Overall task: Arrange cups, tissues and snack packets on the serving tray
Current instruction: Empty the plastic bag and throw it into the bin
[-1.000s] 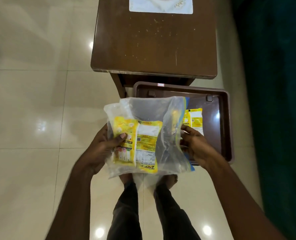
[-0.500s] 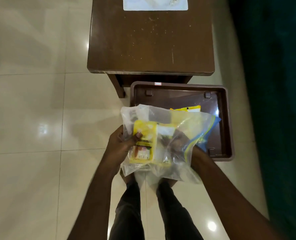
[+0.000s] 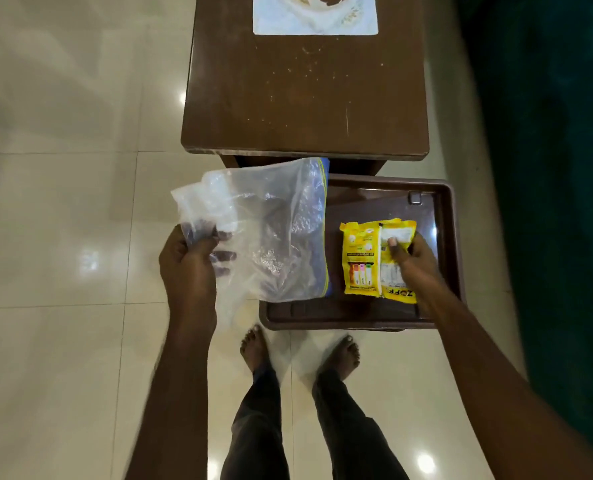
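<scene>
A brown serving tray [image 3: 447, 216] lies on the floor below the table's front edge. My right hand [image 3: 416, 261] grips yellow snack packets [image 3: 364, 261] over the tray, thumb on top; whether they touch the tray floor I cannot tell. My left hand [image 3: 191, 261] pinches a clear zip bag [image 3: 270, 230] with a blue seal strip. The bag hangs to the left over the tray's left part and looks empty. No cups or tissues show.
A dark wooden table [image 3: 305, 95] stands ahead with a white mat [image 3: 315, 19] at its far edge. Glossy cream floor tiles [image 3: 63, 220] spread left. A dark teal surface [image 3: 547, 168] runs along the right. My bare feet [image 3: 253, 348] stand just behind the tray.
My right hand has drawn the yellow packets out of the bag and moved them right over the tray. My left hand has carried the emptied bag to the left.
</scene>
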